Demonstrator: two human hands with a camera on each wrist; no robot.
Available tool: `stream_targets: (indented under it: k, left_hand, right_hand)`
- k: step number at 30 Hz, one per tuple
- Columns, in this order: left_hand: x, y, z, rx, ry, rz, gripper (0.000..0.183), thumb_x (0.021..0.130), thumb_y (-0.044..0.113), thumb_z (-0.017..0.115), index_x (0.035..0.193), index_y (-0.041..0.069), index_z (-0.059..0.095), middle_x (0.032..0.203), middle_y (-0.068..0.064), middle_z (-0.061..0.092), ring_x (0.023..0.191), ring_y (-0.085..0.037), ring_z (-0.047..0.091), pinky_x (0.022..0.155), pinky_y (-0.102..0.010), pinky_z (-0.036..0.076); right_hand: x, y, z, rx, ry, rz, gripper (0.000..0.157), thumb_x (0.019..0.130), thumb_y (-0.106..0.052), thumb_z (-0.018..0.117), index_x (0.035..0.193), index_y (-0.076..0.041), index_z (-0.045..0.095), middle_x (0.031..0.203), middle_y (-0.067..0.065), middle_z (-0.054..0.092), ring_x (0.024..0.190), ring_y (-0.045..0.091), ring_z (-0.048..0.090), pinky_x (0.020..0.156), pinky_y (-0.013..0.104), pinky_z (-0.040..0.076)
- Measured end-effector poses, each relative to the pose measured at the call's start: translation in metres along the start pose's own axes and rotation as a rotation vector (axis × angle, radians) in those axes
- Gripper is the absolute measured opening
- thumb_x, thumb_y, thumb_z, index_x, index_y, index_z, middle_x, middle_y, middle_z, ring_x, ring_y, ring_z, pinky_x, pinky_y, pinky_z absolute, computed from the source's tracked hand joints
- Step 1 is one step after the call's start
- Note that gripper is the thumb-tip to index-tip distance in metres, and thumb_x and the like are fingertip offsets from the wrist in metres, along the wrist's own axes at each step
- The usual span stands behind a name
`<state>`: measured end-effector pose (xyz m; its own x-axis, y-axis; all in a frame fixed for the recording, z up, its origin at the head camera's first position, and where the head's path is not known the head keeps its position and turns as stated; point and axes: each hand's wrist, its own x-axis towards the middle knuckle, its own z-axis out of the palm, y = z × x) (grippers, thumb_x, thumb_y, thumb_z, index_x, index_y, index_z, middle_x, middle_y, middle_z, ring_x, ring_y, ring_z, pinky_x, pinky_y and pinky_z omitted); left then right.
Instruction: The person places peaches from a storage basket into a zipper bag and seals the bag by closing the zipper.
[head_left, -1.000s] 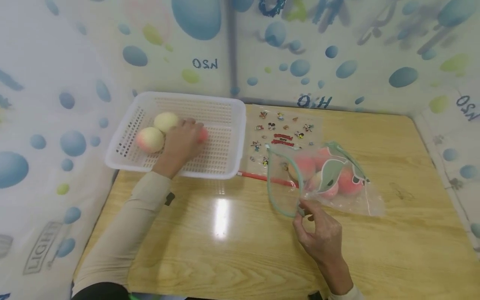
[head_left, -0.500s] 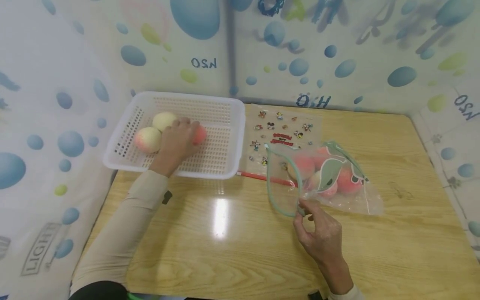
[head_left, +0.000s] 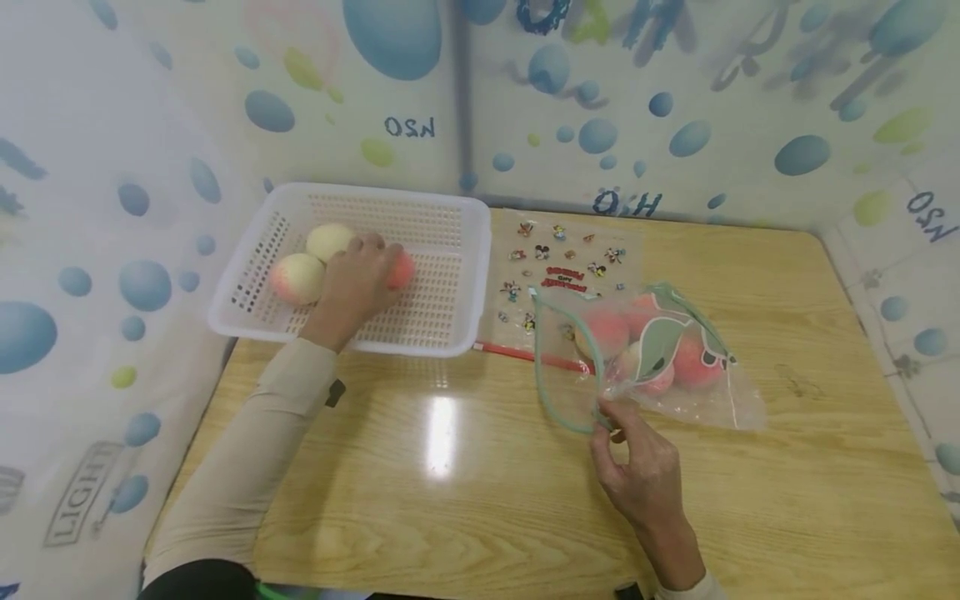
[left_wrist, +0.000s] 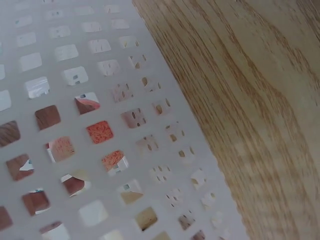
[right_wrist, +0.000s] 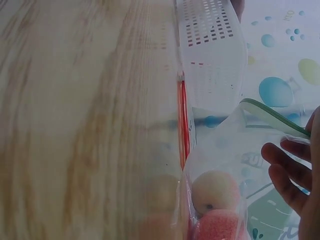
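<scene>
Hardly any change noted from a second ago: the red peach (head_left: 401, 271) is still gripped by the left hand (head_left: 354, 283), fingers curled over it, parted by the fruit's width. Just left of that grip, two pale peaches (head_left: 297, 279) are held in the same white basket (head_left: 482, 275). Well to its right, the green rim of a clear bag (head_left: 744, 410) is pinched by the right hand (head_left: 643, 467). Beyond that pinch, bagged peaches (head_left: 699, 367) are seen; a printed bag (head_left: 573, 250) is laid between.

Long beige sleeves (head_left: 240, 450) have small black pieces (head_left: 335, 393) beside the cuffs (head_left: 303, 365).
</scene>
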<state>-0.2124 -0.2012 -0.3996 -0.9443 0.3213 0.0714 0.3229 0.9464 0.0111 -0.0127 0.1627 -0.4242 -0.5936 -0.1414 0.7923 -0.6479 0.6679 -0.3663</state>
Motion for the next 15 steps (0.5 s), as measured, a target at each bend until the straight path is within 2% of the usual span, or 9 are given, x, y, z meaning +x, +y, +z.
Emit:
stream_targets:
  k: [5,15]
  left_hand:
    - [-0.0010,0.0001,0.0005,0.002,-0.017,0.000,0.060,0.069,0.036,0.074,0.118,0.010,0.051,0.109,-0.018,0.048,0.092,-0.036,0.047,0.064,-0.050,0.045]
    - [-0.0017,0.0057,-0.0012,0.010,-0.024,0.016,0.064,0.067,0.046,0.072,0.118,0.013,0.051,0.109,-0.015,0.046,0.092,-0.034,0.047,0.061,-0.050,0.046]
  right_hand:
    - [-0.0011,-0.0004,-0.0007,0.013,-0.020,0.006,0.027,0.080,-0.011,0.049,0.095,0.006,0.062,0.082,0.010,0.065,0.056,0.016,0.058,0.046,0.026,0.048]
    - [-0.0027,-0.0009,-0.0022,0.012,-0.037,0.013,0.027,0.081,-0.012,0.047,0.096,0.006,0.061,0.081,0.008,0.064,0.055,0.014,0.056,0.046,0.025,0.047]
